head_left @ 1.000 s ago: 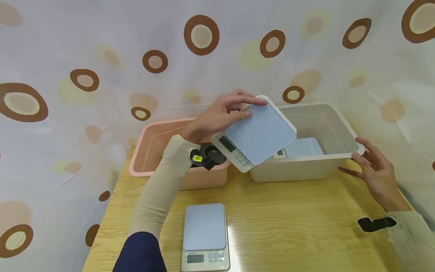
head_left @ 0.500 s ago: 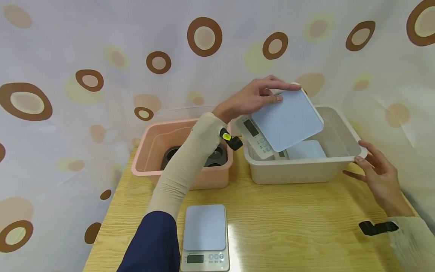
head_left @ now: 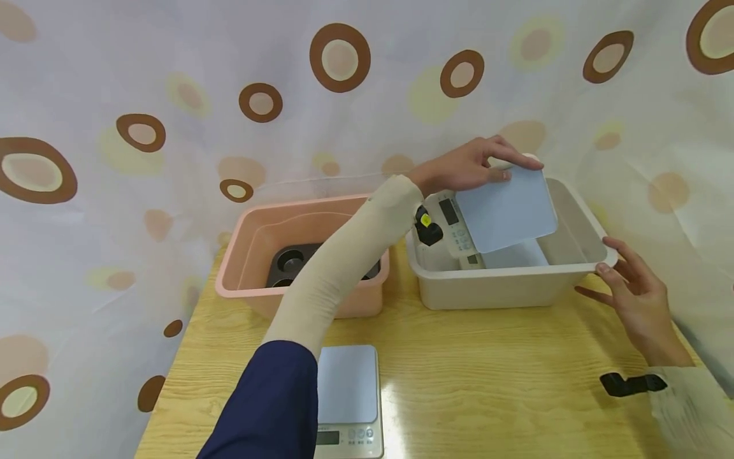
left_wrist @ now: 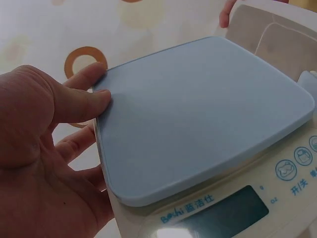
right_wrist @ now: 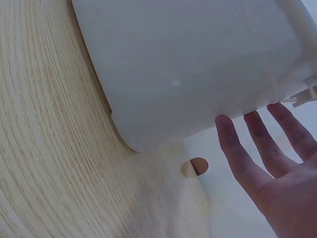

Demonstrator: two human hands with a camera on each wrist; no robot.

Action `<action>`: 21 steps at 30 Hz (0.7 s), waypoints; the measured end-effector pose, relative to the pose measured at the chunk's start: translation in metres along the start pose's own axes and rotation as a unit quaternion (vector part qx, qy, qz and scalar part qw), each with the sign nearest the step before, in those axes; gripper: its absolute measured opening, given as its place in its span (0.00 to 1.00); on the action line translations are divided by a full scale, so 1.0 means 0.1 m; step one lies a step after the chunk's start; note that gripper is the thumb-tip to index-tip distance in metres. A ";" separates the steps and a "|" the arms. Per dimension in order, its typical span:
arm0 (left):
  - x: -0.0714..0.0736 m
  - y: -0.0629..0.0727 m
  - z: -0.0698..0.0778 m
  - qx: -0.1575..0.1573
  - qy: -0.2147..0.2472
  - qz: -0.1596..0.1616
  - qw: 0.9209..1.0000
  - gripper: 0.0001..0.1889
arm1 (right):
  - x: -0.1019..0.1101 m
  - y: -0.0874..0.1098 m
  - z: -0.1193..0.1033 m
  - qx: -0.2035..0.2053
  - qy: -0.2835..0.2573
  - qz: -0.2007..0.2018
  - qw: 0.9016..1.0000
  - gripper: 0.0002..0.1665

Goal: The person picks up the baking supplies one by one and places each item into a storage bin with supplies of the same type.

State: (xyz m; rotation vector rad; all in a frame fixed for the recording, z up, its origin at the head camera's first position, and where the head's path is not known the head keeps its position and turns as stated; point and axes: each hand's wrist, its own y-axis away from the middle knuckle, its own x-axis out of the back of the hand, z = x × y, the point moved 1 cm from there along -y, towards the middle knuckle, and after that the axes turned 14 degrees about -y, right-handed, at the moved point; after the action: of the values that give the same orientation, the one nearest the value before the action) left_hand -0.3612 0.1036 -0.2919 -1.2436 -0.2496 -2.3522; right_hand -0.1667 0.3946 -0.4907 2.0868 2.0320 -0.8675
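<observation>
My left hand (head_left: 473, 164) pinches a kitchen scale (head_left: 504, 207) by its edge, thumb on the pale blue weighing plate and fingers behind. The scale hangs tilted over the off-white plastic bin (head_left: 487, 290), its lower edge inside the rim. In the left wrist view, the scale's dark display (left_wrist: 228, 215) and buttons face up. Another kitchen scale (head_left: 518, 256) lies in this bin, partly covered by the held one. At the bin's right front corner, my right hand (head_left: 639, 296) holds the rim between thumb and fingers; in the right wrist view, fingertips (right_wrist: 225, 124) meet the bin's wall.
A pink bin (head_left: 321, 303) with a dark muffin tin (head_left: 289, 260) inside stands to the left, my left sleeve crossing over it. One more kitchen scale (head_left: 350, 386) lies at the front of the wooden table (head_left: 487, 370). A patterned curtain hangs behind.
My left hand has carried the scale rightward from between the bins to over the off-white bin, then lowered it slightly. The right hand has stayed at the rim.
</observation>
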 end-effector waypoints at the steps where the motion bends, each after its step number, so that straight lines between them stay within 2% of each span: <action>1: -0.03 -0.04 0.00 -0.001 0.002 -0.002 1.000 0.22 | 0.01 0.00 0.00 0.000 0.005 0.003 1.000 0.35; 3: -0.09 -0.11 -0.01 -0.005 0.003 -0.006 1.000 0.22 | 0.01 -0.01 0.00 -0.002 0.010 0.005 1.000 0.35; 6: -0.20 -0.20 -0.02 -0.026 -0.009 -0.006 1.000 0.22 | 0.02 -0.01 0.00 -0.001 0.006 0.002 1.000 0.35; 10: -0.35 -0.24 -0.03 -0.039 -0.015 -0.018 0.999 0.21 | 0.02 0.00 0.02 0.006 -0.002 -0.003 1.000 0.36; 14: -0.49 -0.29 -0.05 -0.026 -0.006 -0.040 0.999 0.22 | 0.03 0.01 0.00 0.014 -0.001 -0.002 1.000 0.36; 21: -0.67 -0.38 -0.06 -0.028 -0.042 -0.071 0.996 0.22 | 0.03 -0.02 0.00 0.003 0.017 -0.001 1.000 0.36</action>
State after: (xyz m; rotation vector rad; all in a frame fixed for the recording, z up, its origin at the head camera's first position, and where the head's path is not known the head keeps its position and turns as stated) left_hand -0.3511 0.1557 -0.3482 -1.3951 -0.3120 -2.4446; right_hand -0.1687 0.3969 -0.4917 2.1180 2.0514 -0.8451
